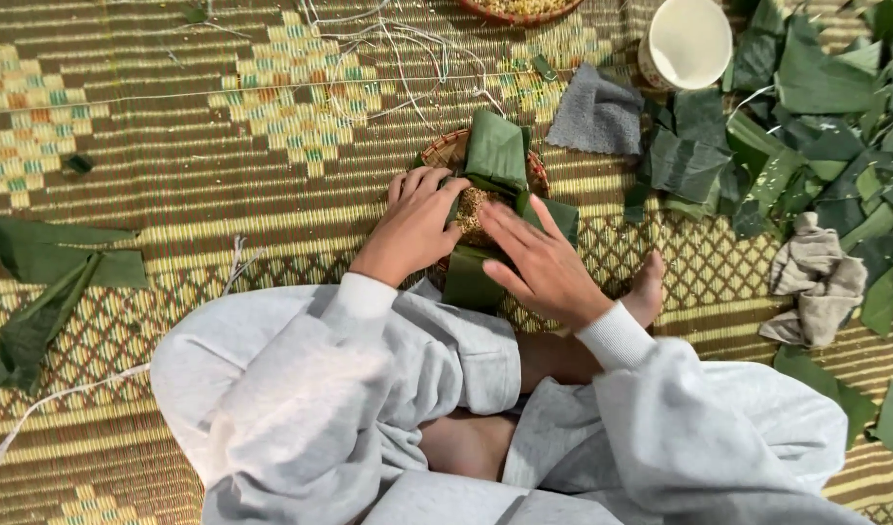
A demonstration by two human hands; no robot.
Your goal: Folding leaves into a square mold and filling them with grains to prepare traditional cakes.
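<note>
Both hands rest on the leaf parcel [490,209]. Left hand [414,228]: fingers curled over its left edge. Right hand [539,262]: fingers together, flat on its right side.

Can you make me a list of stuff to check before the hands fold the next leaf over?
1. Left hand steadies the leaf parcel: ok.
2. Right hand lies flat on the leaves: ok.
3. Filling stays inside the leaves: ok, none spilled that I can see.
4. Far flap folded over: ok.
5. Parcel sits in the basket: ok.
6. String near: ok, on the mat.
</note>
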